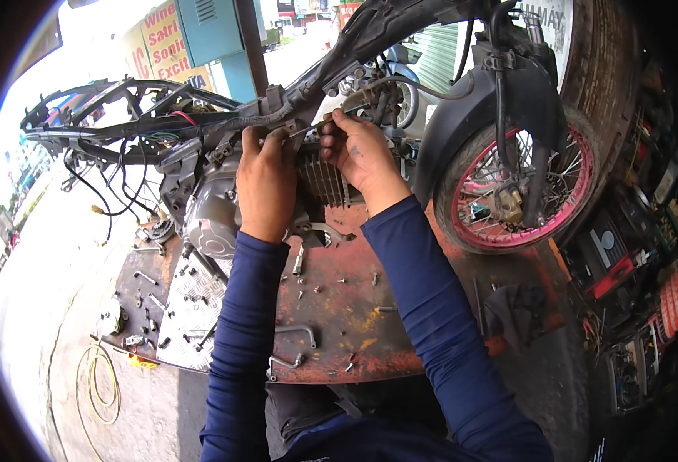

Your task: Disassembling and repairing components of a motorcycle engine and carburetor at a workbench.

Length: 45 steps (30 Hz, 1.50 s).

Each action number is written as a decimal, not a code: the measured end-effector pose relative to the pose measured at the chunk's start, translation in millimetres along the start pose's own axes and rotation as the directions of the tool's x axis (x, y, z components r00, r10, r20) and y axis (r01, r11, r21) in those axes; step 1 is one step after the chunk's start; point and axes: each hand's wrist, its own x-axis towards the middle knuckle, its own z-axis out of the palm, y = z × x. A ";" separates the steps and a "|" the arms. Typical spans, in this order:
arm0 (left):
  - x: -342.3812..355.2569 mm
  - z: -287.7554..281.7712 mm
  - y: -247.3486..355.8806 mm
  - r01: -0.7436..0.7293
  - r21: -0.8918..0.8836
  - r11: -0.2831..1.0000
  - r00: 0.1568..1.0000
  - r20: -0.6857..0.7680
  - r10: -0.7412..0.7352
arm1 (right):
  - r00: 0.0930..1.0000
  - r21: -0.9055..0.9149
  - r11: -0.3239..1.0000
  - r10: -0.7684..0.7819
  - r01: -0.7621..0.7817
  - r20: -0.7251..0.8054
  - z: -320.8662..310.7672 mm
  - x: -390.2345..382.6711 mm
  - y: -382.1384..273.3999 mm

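A stripped motorcycle with a black frame (308,91) stands before me, its engine (210,219) and finned cylinder (323,177) showing. My left hand (266,189) is above the engine, fingers curled down and closed. My right hand (360,158), palm partly turned toward me, pinches a thin, dark, cable-like piece (308,129) between thumb and fingers. That piece spans the small gap to the left fingertips, which seem to grip its other end. Its exact kind is too small to make out. Loose wires (127,181) hang from the rear frame.
Below lies a rusty red metal bench (339,308) with scattered bolts, a socket (299,262) and hex keys (297,331). A front wheel with pink rim (520,189) stands at the right, near a dark cloth (516,312) and a toolbox (608,250). A yellow hose (96,385) coils at lower left.
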 end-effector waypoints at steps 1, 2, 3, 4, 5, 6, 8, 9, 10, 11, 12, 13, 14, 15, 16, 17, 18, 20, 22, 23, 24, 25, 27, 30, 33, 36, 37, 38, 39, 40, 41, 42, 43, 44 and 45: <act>-1.5 0.1 -3.5 -0.003 -0.001 1.000 1.000 -0.004 0.003 | 1.000 -0.001 1.000 -0.004 0.004 0.003 -0.4 1.6 1.3; -3.8 -1.9 -7.1 0.027 -0.043 0.999 0.999 0.022 -0.026 | 0.999 -0.006 0.999 0.045 -0.045 -0.006 -0.4 3.0 3.6; -5.6 -3.1 -10.2 0.057 -0.084 0.995 0.997 0.048 -0.053 | 0.995 -0.012 0.995 0.094 -0.094 -0.015 -1.0 4.2 4.0; -6.4 -2.1 -13.3 0.047 -0.087 0.995 0.998 0.051 -0.042 | 0.995 -0.015 0.995 0.098 -0.098 0.006 -3.8 6.8 2.8; -5.9 -0.2 -14.4 0.043 -0.092 0.995 0.998 0.046 -0.038 | 0.996 -0.019 0.996 0.091 -0.091 0.008 -6.1 8.5 1.7; -6.4 -1.1 -17.0 0.037 -0.096 0.995 0.998 0.045 -0.033 | 0.996 -0.021 0.996 0.084 -0.083 0.028 -5.2 9.7 3.6; -7.9 -3.2 -21.5 0.031 -0.098 0.995 0.999 0.042 -0.027 | 0.996 -0.023 0.997 0.077 -0.076 0.052 -4.7 11.2 7.5; -7.7 -3.6 -22.9 0.036 -0.118 0.992 0.998 0.055 -0.030 | 0.997 -0.031 0.997 0.071 -0.070 0.036 -3.3 9.8 8.3; -7.7 -3.5 -24.0 0.042 -0.138 0.990 0.997 0.069 -0.033 | 0.998 -0.038 0.997 0.066 -0.065 0.020 -2.1 8.7 8.7; -8.3 -2.3 -25.2 0.039 -0.138 0.990 0.998 0.064 -0.031 | 0.998 -0.040 0.997 0.063 -0.062 0.024 -1.2 8.5 8.2; -8.5 -0.1 -24.8 0.043 -0.148 0.988 0.998 0.059 -0.035 | 0.998 -0.071 0.995 0.065 -0.064 0.013 -2.4 8.2 6.3; -8.1 1.6 -24.3 0.048 -0.158 0.986 0.998 0.055 -0.039 | 0.998 -0.102 0.992 0.068 -0.068 0.001 -3.6 8.5 4.6; -7.2 2.7 -23.8 0.044 -0.162 0.986 0.998 0.052 -0.036 | 0.998 -0.112 0.992 0.060 -0.060 0.003 -4.4 9.3 3.6; -8.0 2.3 -24.2 0.027 -0.165 0.986 0.999 0.041 -0.021 | 0.998 -0.112 0.992 0.061 -0.060 0.003 -4.7 9.5 3.8; -8.7 1.9 -24.8 0.011 -0.168 0.986 1.000 0.031 -0.006 | 0.997 -0.103 0.992 0.073 -0.071 0.024 -5.3 9.8 4.1; -9.2 1.1 -26.0 0.012 -0.166 0.986 0.999 0.032 -0.007 | 0.995 -0.093 0.992 0.086 -0.082 0.045 -5.9 10.1 4.7; -8.9 0.7 -27.3 0.015 -0.173 0.985 0.999 0.043 -0.007 | 0.995 -0.093 0.992 0.085 -0.081 0.042 -5.3 9.9 3.9; -9.7 2.4 -29.0 0.018 -0.180 0.983 0.998 0.057 -0.008 | 0.995 -0.135 0.986 0.100 -0.097 0.016 -3.5 9.9 3.3; -11.1 4.3 -29.2 0.019 -0.192 0.981 1.000 0.028 -0.014 | 0.996 -0.120 0.989 0.085 -0.081 0.026 -4.1 13.1 2.7; -10.4 5.0 -28.5 0.019 -0.191 0.981 0.999 0.029 -0.014 | 0.997 -0.106 0.992 0.070 -0.065 0.036 -4.3 14.3 3.0; -9.1 6.5 -27.8 0.025 -0.180 0.983 1.000 0.017 -0.022 | 0.997 -0.104 0.992 0.072 -0.068 0.035 -2.6 14.0 5.1; -8.0 7.7 -26.9 0.031 -0.168 0.985 1.000 0.004 -0.031 | 0.999 -0.076 0.996 0.044 -0.044 -0.004 -0.4 13.6 8.0; -6.2 8.4 -24.2 0.076 -0.192 0.978 0.997 0.009 -0.076 | 0.999 -0.048 0.999 0.017 -0.019 -0.044 4.0 14.0 12.7; -2.5 10.6 -20.1 0.117 -0.201 0.973 0.992 -0.017 -0.123 | 0.993 -0.028 0.999 -0.037 0.034 -0.114 11.6 13.7 18.1; 3.5 8.8 -14.6 0.226 -0.229 0.947 0.973 0.005 -0.231 | 0.982 -0.024 0.999 -0.052 0.049 -0.181 17.1 11.2 21.9; 7.2 8.6 -18.7 0.382 -0.378 0.844 0.924 0.141 -0.355 | 0.982 0.062 0.992 -0.098 0.109 -0.162 14.0 17.0 21.0; 7.8 6.4 -22.9 0.429 -0.473 0.769 0.903 0.219 -0.370 | 0.979 0.073 0.991 -0.098 0.112 -0.178 14.6 19.5 20.7; 5.5 6.7 -26.5 0.245 -0.450 0.859 0.969 0.113 -0.218 | 0.976 0.083 0.990 -0.098 0.116 -0.195 15.0 20.8 21.2; 4.3 5.2 -26.3 0.243 -0.453 0.858 0.970 0.113 -0.215 | 0.975 0.082 0.989 -0.102 0.120 -0.196 16.4 21.3 21.9; 1.9 2.4 -24.8 0.096 -0.397 0.913 0.995 0.064 -0.077 | 0.965 0.052 0.990 -0.114 0.130 -0.237 17.9 21.4 22.9; 1.3 1.3 -24.3 -0.055 -0.333 0.941 0.998 0.023 0.066 | 0.952 0.022 0.990 -0.128 0.140 -0.276 19.0 21.2 23.5; 1.0 0.8 -30.7 -0.057 -0.329 0.943 0.997 0.022 0.068 | 0.949 0.028 0.990 -0.126 0.140 -0.290 22.0 20.0 26.6; 1.0 2.9 -39.8 0.060 -0.290 0.955 0.992 0.120 -0.026 | 0.950 0.031 0.990 -0.125 0.140 -0.287 23.0 17.7 28.2; 1.8 4.5 -46.9 0.174 -0.239 0.955 0.969 0.213 -0.123 | 0.954 0.030 0.990 -0.127 0.140 -0.272 23.3 14.9 29.2; 5.9 5.4 -45.0 0.171 -0.242 0.955 0.970 0.213 -0.120 | 0.956 0.027 0.989 -0.132 0.144 -0.263 20.9 13.6 28.1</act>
